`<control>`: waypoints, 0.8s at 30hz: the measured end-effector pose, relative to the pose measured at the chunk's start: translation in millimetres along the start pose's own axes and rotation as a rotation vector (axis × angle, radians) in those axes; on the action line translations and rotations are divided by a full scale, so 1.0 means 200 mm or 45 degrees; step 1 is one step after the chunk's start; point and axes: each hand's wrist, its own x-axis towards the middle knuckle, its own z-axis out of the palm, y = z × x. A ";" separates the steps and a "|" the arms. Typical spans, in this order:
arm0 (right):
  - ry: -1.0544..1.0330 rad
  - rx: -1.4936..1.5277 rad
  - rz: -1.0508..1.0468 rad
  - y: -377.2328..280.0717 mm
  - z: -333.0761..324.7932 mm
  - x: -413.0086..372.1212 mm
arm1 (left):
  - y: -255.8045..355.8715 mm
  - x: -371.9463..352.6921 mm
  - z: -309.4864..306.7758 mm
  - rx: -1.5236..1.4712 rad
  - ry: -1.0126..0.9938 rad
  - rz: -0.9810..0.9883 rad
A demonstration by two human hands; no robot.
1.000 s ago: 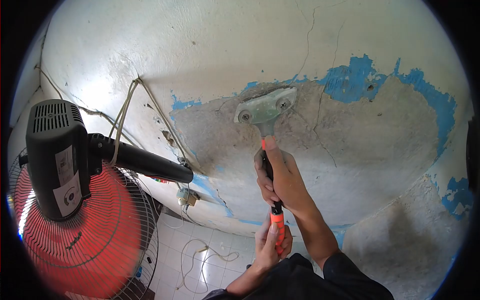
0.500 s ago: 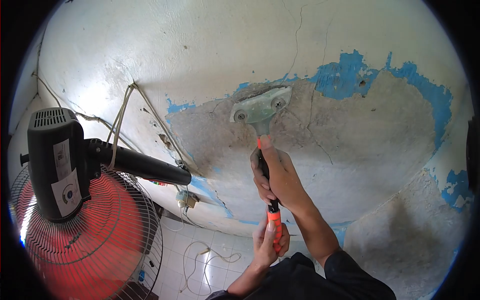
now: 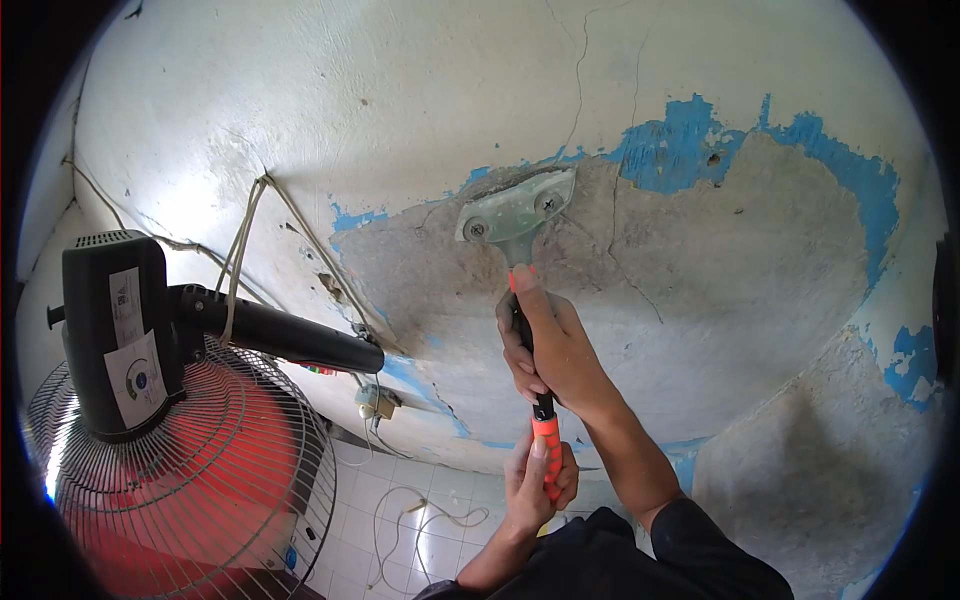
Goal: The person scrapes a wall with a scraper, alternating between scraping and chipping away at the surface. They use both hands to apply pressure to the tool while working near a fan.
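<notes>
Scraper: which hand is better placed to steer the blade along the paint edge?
Probably right hand: it grips the scraper high, a finger stretched toward its head; left hand holds the handle's end.

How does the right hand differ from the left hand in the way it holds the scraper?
The right hand sits high on the scraper, just under its metal head, while the left hand sits low, at the orange end of the handle. The right hand stretches one finger up along the handle; the left hand is curled round it. Both are closed on the same handle, with the head against the wall.
</notes>
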 end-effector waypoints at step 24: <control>0.133 -0.004 -0.029 0.02 0.09 0.04 | 0.13 0.01 -0.11 -0.059 -0.031 -0.059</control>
